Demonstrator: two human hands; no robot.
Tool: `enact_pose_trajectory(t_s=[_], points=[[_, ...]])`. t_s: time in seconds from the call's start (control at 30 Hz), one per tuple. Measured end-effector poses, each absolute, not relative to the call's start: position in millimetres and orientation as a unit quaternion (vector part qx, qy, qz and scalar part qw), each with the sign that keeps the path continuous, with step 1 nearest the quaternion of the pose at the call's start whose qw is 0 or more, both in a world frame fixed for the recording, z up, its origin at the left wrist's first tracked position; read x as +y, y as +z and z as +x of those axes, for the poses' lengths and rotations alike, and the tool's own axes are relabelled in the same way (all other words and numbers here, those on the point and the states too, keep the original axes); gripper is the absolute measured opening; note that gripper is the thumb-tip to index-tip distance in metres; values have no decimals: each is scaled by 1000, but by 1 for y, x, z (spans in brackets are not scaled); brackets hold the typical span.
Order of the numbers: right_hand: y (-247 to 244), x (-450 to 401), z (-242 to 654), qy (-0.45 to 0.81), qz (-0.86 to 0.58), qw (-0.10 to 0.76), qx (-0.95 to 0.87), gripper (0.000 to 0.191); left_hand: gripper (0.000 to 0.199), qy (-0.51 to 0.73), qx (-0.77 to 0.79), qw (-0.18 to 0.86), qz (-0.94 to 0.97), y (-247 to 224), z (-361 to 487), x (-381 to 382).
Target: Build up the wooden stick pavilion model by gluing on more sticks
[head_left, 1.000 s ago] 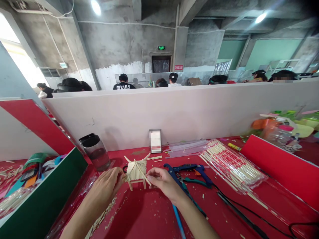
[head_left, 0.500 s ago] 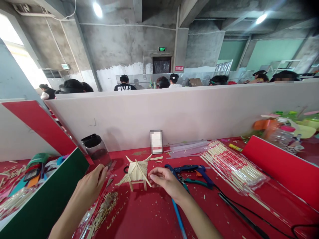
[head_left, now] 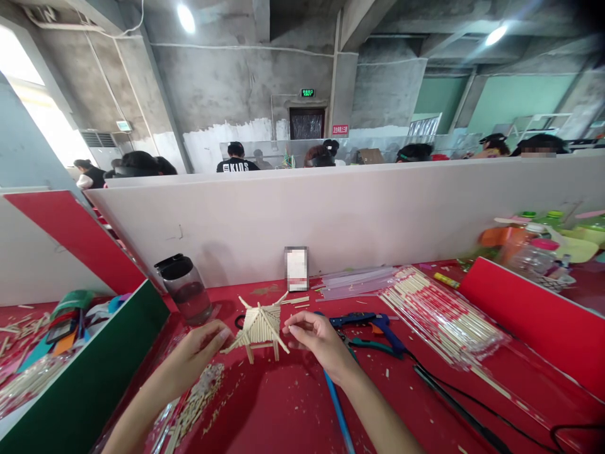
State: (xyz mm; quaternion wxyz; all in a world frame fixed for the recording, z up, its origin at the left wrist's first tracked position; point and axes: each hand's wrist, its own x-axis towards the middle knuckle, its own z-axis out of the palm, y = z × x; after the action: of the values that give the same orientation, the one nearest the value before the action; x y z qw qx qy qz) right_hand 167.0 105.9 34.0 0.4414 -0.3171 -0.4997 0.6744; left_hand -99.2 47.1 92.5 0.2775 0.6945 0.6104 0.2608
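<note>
- Tabletop: red, strewn with stick scraps.
- Stick bundle: wrapped, at two o'clock.
- Stick model: roofed, standing near twelve o'clock.
- Right hand: just beside the model's three o'clock edge, fingers loosely apart, nothing seen held.
- Left hand: newly back at nine o'clock, so both hands flank the model; whether its fingers grip the eave, I cannot tell.

Stick model beside right hand
</note>
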Motion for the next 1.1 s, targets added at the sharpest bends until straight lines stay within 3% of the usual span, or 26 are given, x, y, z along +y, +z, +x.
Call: enact_pose_trajectory(t_s=[0.3, 0.63, 0.8, 1.1], points=[[33, 110, 165, 671, -328, 492, -447, 43, 34, 238, 570, 358, 701, 100, -72, 37], [40, 123, 187, 535, -383, 612, -438, 40, 28, 245, 514, 415, 710, 108, -48, 31], [61, 110, 194, 509, -385, 575, -511, 35, 27, 234, 523, 389, 722, 108, -46, 29], [68, 80, 175, 570, -322, 448, -609, 22, 23, 271, 564, 216, 750, 112, -42, 21]])
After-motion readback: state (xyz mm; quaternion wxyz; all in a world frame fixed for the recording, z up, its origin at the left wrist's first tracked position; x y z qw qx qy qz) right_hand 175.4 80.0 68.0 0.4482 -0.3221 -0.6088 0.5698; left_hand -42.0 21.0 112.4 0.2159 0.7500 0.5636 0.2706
